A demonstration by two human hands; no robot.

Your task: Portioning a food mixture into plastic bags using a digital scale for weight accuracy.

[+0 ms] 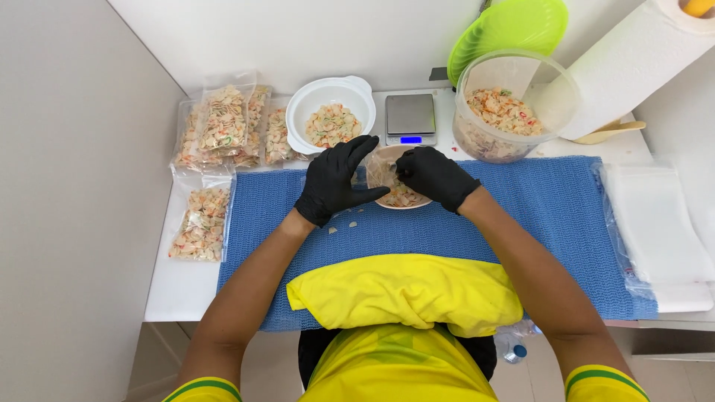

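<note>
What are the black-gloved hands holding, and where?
Both hands, left hand and right hand, hold a clear plastic bag of pale mixed snack pieces by its open top edge.

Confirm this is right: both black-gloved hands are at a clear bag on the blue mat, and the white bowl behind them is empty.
Not quite. The head view shows the white bowl holds mixed chips. The rest stands: left hand and right hand at the clear bag on the blue mat.
</note>
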